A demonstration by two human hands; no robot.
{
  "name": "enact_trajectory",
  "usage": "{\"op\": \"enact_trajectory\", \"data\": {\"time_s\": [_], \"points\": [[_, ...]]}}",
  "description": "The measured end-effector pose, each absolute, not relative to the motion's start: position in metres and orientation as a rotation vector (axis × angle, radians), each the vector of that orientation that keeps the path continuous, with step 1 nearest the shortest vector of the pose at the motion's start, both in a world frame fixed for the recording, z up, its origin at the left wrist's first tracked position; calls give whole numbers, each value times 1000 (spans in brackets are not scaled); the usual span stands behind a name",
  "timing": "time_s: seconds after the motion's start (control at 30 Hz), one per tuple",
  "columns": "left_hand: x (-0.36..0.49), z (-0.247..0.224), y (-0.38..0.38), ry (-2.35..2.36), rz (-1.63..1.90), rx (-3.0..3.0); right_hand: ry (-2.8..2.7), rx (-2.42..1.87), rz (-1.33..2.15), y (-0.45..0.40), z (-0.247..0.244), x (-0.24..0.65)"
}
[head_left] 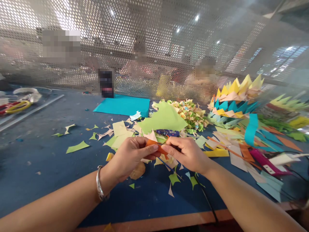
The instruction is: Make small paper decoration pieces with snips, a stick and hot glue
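Note:
Between both hands is a small orange strip of paper (162,150), bent or folded. My left hand (137,149), with a silver bangle at the wrist, pinches its left part between thumb and fingers. My right hand (184,152) is closed at the strip's right end, fingertips pressed together. Just behind the hands lies a dark blue pen-like tool (167,132). A large light green paper piece (164,119) sits beyond it. Under the left hand, a round tan object (138,170) shows in part; its kind is unclear.
Paper scraps (123,129) litter the blue table (48,174). Behind are a turquoise sheet (125,104), a phone-like dark object (106,84) and a heap of small folded papers (190,112). Tiered pointed paper pieces (235,100) and a magenta power strip (267,162) stand right. A perforated screen (154,38) closes the back.

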State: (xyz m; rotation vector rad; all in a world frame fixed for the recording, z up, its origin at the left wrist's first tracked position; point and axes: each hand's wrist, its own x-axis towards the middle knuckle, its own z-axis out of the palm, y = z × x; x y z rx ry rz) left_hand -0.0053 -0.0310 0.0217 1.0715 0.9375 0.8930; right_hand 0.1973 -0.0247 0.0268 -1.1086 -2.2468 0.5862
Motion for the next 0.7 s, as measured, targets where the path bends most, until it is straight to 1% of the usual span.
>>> {"op": "enact_trajectory", "data": {"time_s": [0.33,0.7], "points": [[-7,18,-29,893,829,1066,-2255,-1098,599,-24,26,197],[-9,19,-28,832,865,997,-2251,-1099,583,-23,26,198]]}}
